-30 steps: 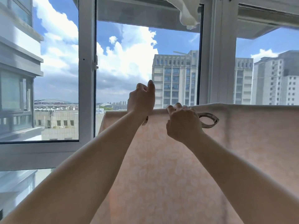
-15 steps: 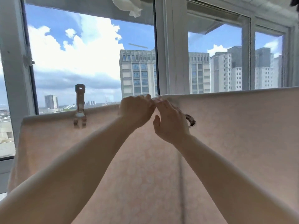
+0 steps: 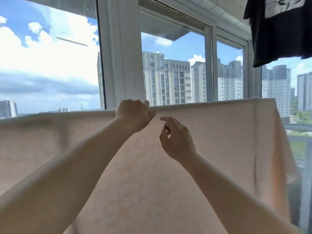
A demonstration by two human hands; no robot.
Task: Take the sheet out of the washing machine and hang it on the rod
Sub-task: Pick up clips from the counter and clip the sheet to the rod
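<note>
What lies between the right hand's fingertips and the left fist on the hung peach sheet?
Head view: only bare peach sheet separates right hand from left hand.

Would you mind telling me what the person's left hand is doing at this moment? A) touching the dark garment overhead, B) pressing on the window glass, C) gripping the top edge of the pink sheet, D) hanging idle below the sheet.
C: the left hand has its fingers curled over the top edge of the pink sheet, while the right hand is just below that edge.
</note>
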